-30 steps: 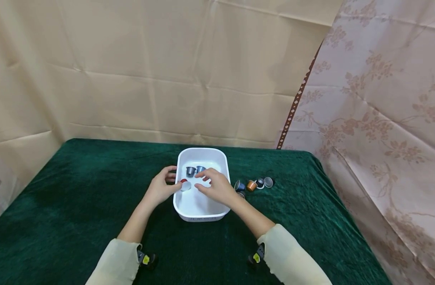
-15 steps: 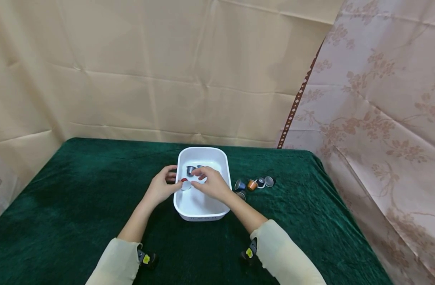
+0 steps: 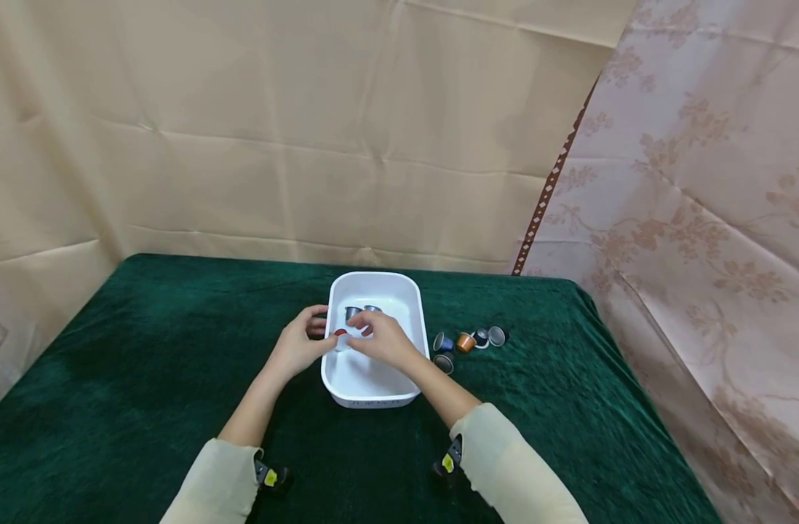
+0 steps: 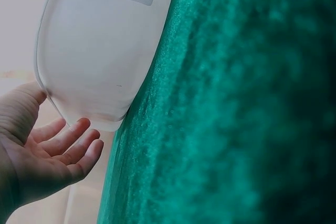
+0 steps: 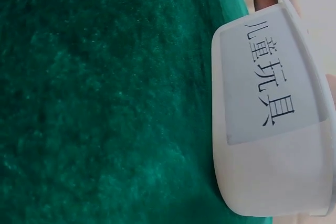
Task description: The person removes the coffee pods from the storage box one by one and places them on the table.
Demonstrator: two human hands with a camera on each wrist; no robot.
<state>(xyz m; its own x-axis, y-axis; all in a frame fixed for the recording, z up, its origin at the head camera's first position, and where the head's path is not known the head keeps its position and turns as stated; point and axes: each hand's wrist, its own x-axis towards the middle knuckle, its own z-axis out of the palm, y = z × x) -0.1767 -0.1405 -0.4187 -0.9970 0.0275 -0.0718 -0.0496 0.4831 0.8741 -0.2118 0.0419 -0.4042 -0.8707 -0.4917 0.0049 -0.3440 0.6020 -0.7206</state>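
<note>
My left hand is at the left rim of a white plastic bin. Its thumb reaches over the rim beside a red coffee capsule with a pale lid; whether it touches the capsule I cannot tell. In the left wrist view the other fingers stay outside the bin, loosely bent and holding nothing. My right hand hovers inside the bin, thumb tip at the red capsule's lid. Its index finger is apart from the thumb, in front of a grey capsule. Another capsule is partly hidden behind it.
Right of the bin, several capsules lie on the green cloth: a blue one, an orange one, dark ones and one nearer me. A label with printed characters marks the bin's front.
My right hand has moved left and its thumb has come up to the red capsule. My left hand has stayed at the rim. The nearest loose capsule is uncovered now.
</note>
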